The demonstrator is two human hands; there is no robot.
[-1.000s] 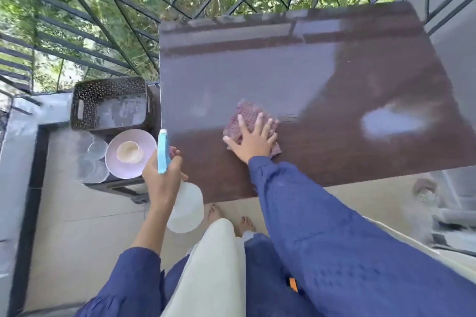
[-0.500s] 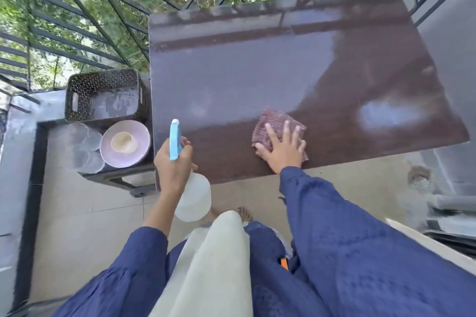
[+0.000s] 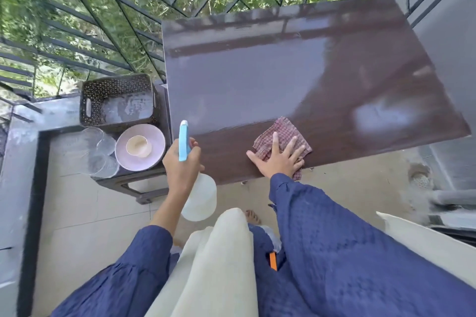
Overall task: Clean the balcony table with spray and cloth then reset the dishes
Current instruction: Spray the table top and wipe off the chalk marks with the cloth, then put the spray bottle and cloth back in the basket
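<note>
Cloth lies flat under the right hand, fingers spread wide on it at the table's near edge. Left hand is wrapped around the spray bottle. Best press evenly and overlap strokes toward the far side beyond those fingertips.

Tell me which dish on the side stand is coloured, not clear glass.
The pink plate with a small beige bowl on it; the dishes left of it are clear glass.
</note>
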